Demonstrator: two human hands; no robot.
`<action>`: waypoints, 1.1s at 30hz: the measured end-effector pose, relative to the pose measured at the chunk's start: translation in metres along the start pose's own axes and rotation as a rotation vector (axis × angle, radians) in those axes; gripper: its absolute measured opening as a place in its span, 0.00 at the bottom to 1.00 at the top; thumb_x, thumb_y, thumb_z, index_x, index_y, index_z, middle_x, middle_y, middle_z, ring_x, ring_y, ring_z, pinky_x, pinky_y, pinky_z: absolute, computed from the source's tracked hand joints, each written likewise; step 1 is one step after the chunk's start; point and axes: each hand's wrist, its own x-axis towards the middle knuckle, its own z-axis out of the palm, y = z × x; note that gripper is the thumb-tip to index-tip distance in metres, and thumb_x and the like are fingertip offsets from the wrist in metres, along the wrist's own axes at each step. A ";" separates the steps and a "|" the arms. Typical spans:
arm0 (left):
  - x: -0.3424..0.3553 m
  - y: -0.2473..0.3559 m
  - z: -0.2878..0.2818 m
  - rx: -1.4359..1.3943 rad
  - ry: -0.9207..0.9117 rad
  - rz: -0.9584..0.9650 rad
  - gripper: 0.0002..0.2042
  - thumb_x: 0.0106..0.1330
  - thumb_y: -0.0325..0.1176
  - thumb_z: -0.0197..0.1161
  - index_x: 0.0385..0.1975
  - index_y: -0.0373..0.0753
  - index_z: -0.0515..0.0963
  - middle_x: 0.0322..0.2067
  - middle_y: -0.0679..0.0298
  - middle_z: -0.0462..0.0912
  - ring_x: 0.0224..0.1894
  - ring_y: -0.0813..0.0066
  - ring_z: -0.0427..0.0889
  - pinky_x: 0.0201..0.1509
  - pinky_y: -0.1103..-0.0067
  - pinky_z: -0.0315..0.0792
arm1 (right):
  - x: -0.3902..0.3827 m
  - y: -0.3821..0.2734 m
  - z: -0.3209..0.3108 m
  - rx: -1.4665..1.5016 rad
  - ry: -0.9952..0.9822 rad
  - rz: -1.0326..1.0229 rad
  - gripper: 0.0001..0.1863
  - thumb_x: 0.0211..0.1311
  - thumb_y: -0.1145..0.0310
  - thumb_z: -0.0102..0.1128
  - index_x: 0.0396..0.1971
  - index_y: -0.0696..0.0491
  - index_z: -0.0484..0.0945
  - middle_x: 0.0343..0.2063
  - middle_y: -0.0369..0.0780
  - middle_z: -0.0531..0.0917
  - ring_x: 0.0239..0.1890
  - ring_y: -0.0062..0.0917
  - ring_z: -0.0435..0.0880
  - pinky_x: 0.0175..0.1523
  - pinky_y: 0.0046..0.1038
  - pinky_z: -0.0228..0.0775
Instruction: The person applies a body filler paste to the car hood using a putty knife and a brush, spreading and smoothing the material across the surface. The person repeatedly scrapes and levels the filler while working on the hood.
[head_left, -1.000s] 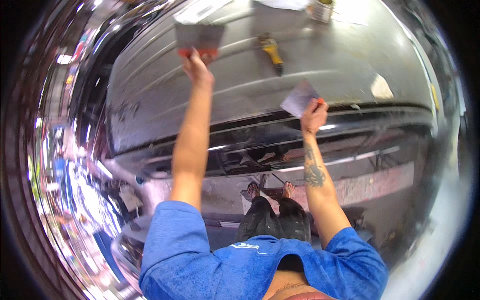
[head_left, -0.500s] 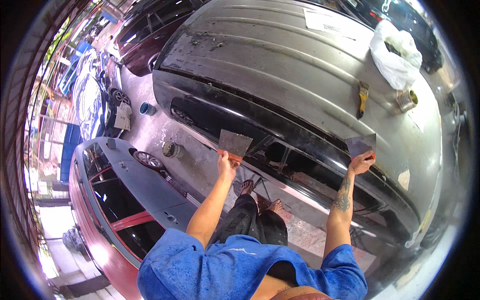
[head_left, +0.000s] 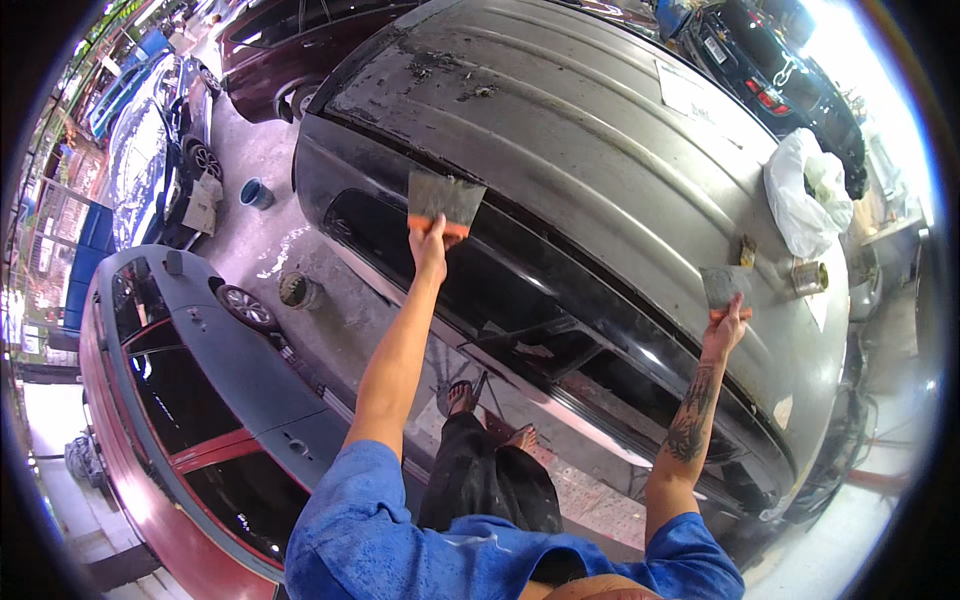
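Above the pale concrete workshop floor (head_left: 262,148) spreads one ridged grey metal vehicle roof (head_left: 560,140), one white plastic bag (head_left: 797,190) near its far right corner. Two flat orange-handled metal scrapers (head_left: 443,196) project forward from closed grips: the left hand (head_left: 430,252) holds one, the right hand (head_left: 727,328) the other, near one open tin (head_left: 809,279).

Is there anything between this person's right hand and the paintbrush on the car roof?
Yes: the wide-bladed scraper that the right hand holds. In this view, it overlaps the paintbrush, leaving only the far end showing.
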 end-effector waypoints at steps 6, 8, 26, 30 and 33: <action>0.162 0.003 -0.007 0.473 0.288 0.505 0.11 0.69 0.32 0.54 0.41 0.31 0.64 0.38 0.51 0.74 0.38 0.56 0.78 0.40 0.66 0.71 | -0.005 0.028 0.166 -0.324 -0.298 0.133 0.12 0.62 0.63 0.63 0.39 0.52 0.73 0.27 0.30 0.73 0.27 0.11 0.73 0.30 0.20 0.68; 0.200 0.007 -0.020 0.569 0.355 0.572 0.11 0.70 0.33 0.52 0.41 0.31 0.63 0.38 0.46 0.74 0.39 0.48 0.77 0.43 0.63 0.68 | -0.002 0.052 0.230 -0.378 -0.358 0.022 0.13 0.62 0.65 0.61 0.43 0.54 0.73 0.30 0.32 0.75 0.31 0.14 0.75 0.34 0.20 0.68; 0.265 0.013 -0.018 0.941 0.256 0.382 0.12 0.70 0.40 0.48 0.45 0.39 0.64 0.27 0.43 0.80 0.32 0.38 0.78 0.33 0.51 0.70 | 0.114 0.170 0.685 -1.406 -0.668 -0.887 0.13 0.60 0.65 0.54 0.44 0.49 0.80 0.40 0.50 0.82 0.44 0.47 0.81 0.46 0.46 0.72; 0.265 0.011 -0.018 0.970 0.227 0.432 0.11 0.68 0.38 0.51 0.43 0.39 0.63 0.21 0.48 0.79 0.26 0.43 0.79 0.26 0.55 0.71 | 0.121 0.204 0.747 -1.433 -0.598 -0.731 0.15 0.59 0.64 0.54 0.45 0.50 0.80 0.41 0.49 0.83 0.45 0.46 0.81 0.48 0.43 0.74; 0.266 0.009 -0.020 1.008 0.218 0.511 0.10 0.69 0.37 0.51 0.41 0.39 0.63 0.20 0.49 0.78 0.23 0.45 0.78 0.25 0.56 0.70 | 0.115 0.236 0.800 -1.435 -0.589 -0.642 0.16 0.59 0.62 0.54 0.42 0.52 0.81 0.41 0.50 0.83 0.46 0.45 0.82 0.49 0.44 0.74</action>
